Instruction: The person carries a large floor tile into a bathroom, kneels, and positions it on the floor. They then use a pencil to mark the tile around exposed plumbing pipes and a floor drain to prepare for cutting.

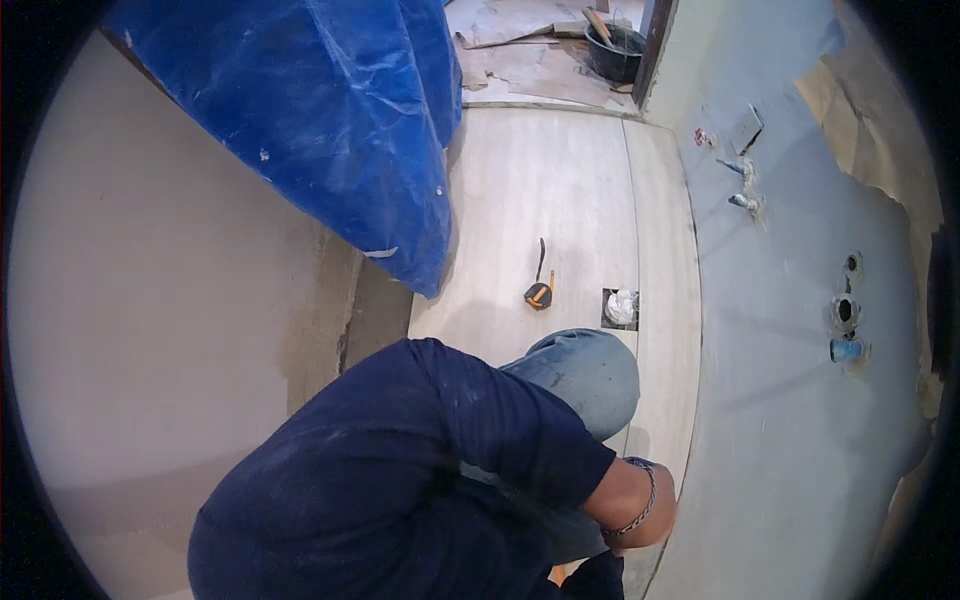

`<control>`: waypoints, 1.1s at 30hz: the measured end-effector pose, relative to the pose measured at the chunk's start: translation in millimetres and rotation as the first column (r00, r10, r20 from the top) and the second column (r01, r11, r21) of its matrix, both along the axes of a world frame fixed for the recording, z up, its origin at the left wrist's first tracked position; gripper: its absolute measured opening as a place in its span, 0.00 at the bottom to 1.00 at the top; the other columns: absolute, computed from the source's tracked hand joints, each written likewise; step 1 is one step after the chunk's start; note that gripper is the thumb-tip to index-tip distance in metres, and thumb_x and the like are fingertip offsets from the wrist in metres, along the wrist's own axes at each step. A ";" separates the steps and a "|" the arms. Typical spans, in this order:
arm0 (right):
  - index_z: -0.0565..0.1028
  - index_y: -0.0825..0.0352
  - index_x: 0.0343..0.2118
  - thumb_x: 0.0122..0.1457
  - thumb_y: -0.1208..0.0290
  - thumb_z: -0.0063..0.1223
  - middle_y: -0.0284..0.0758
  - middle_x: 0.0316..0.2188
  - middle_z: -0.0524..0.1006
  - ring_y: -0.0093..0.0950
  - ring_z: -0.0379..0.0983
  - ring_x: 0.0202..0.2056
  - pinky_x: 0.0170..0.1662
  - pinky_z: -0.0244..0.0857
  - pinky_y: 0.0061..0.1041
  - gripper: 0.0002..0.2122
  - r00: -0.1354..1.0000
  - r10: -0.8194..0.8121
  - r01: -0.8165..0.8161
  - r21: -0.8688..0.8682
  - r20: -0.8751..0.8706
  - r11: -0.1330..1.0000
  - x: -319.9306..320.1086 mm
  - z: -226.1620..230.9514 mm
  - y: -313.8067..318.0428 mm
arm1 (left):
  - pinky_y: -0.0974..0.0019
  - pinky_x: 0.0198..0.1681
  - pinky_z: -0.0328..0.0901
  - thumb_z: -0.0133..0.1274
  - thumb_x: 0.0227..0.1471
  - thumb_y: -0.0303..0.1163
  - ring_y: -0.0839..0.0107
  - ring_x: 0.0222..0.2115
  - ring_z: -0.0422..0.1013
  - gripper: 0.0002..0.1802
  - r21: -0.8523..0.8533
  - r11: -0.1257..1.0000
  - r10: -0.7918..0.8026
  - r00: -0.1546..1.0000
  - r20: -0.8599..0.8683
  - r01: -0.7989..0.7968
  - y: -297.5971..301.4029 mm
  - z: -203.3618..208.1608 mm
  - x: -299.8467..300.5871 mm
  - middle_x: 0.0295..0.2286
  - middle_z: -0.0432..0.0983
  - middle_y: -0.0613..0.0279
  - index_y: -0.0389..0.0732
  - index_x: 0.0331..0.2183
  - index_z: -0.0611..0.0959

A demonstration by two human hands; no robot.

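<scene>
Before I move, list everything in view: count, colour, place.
floor: one, pale, centre
left wall: one, beige-grey, left
right wall: one, grey, right
sheet: one, blue, upper left
tape measure: one, black and orange, centre floor
cutout: one, dark, right of tape measure
stuffing: one wad, white, in cutout
bucket: one, black, top, right of centre
paper: several pieces, brown, left of bucket
pipe stubs: three, blue, right wall
red fitting: one, red, upper right wall
orange item: one, orange, lower edge, mostly hidden
jeans: one pair, light blue, lower centre
sleeve: one, navy, lower centre
bracelet: one, silvery, left wrist
left hand: one, bare, lower right, fingers hidden
</scene>
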State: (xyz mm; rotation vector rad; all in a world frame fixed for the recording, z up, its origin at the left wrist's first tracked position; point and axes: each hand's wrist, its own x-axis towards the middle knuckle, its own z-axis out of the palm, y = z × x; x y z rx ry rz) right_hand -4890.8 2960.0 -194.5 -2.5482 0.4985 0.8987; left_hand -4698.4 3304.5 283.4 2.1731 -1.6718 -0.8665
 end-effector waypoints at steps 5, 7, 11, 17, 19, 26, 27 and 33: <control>0.68 0.67 0.50 0.60 0.62 0.42 0.48 0.46 0.74 0.49 0.69 0.49 0.49 0.67 0.44 0.19 0.999 -0.044 0.044 -0.025 -0.010 0.999 3.9 10.5 1.2 | 0.56 0.36 0.69 0.62 0.40 0.47 0.63 0.36 0.77 0.18 0.122 0.992 0.011 0.995 0.094 -0.022 1.9 19.8 9.6 0.35 0.81 0.65 0.48 0.34 0.87; 0.67 0.67 0.50 0.60 0.62 0.42 0.47 0.46 0.74 0.49 0.69 0.50 0.49 0.67 0.43 0.19 0.999 -0.054 0.053 -0.021 -0.011 0.998 2.5 11.4 6.8 | 0.56 0.37 0.69 0.62 0.40 0.44 0.63 0.36 0.77 0.17 0.099 0.995 0.019 0.999 0.037 -0.023 4.5 17.6 13.3 0.35 0.81 0.64 0.48 0.34 0.87; 0.67 0.67 0.51 0.60 0.63 0.42 0.47 0.46 0.74 0.49 0.69 0.50 0.49 0.66 0.43 0.19 0.998 -0.066 0.066 0.002 -0.014 0.998 -3.5 12.2 19.5 | 0.55 0.36 0.69 0.62 0.40 0.41 0.62 0.37 0.77 0.16 0.101 0.994 0.049 0.999 0.009 -0.049 11.4 12.9 22.5 0.34 0.81 0.62 0.45 0.34 0.87; 0.67 0.67 0.51 0.60 0.63 0.42 0.47 0.47 0.74 0.48 0.69 0.50 0.49 0.66 0.43 0.19 0.988 -0.151 0.151 0.002 0.028 0.989 -20.9 17.2 11.7 | 0.51 0.39 0.67 0.59 0.45 0.46 0.54 0.38 0.75 0.25 0.135 0.991 -0.008 0.996 -0.093 0.021 19.1 8.4 47.2 0.36 0.79 0.52 0.41 0.42 0.79; 0.67 0.68 0.51 0.60 0.63 0.42 0.47 0.47 0.74 0.48 0.69 0.50 0.49 0.66 0.43 0.19 0.981 -0.187 0.186 0.026 0.042 0.982 -23.7 12.0 13.0 | 0.51 0.41 0.67 0.58 0.46 0.45 0.52 0.39 0.75 0.27 0.158 0.987 0.063 0.990 -0.126 -0.043 24.6 20.5 60.2 0.38 0.78 0.50 0.40 0.45 0.77; 0.67 0.68 0.51 0.60 0.63 0.42 0.46 0.47 0.74 0.48 0.69 0.50 0.50 0.66 0.43 0.19 0.873 -0.487 0.481 0.118 0.019 0.869 -46.0 10.8 15.9 | 0.53 0.40 0.68 0.52 0.52 0.33 0.50 0.37 0.74 0.20 0.042 0.939 0.337 0.936 0.106 -0.343 54.0 -11.3 102.5 0.37 0.77 0.47 0.41 0.47 0.77; 0.67 0.68 0.51 0.60 0.63 0.42 0.46 0.48 0.74 0.48 0.69 0.50 0.50 0.66 0.43 0.19 0.864 -0.503 0.497 0.151 0.003 0.854 -36.3 8.5 26.4 | 0.53 0.40 0.68 0.52 0.52 0.33 0.50 0.37 0.74 0.20 0.115 0.908 0.385 0.911 0.148 -0.403 61.0 -11.1 104.2 0.38 0.77 0.47 0.41 0.48 0.77; 0.68 0.69 0.50 0.59 0.64 0.43 0.48 0.47 0.74 0.48 0.71 0.47 0.48 0.66 0.43 0.19 0.948 -0.238 0.249 -0.025 0.209 0.968 -89.6 -13.1 -29.4 | 0.53 0.38 0.68 0.52 0.52 0.35 0.49 0.35 0.74 0.20 0.015 0.935 0.348 0.926 0.145 -0.354 42.8 -5.2 110.1 0.32 0.78 0.47 0.42 0.48 0.76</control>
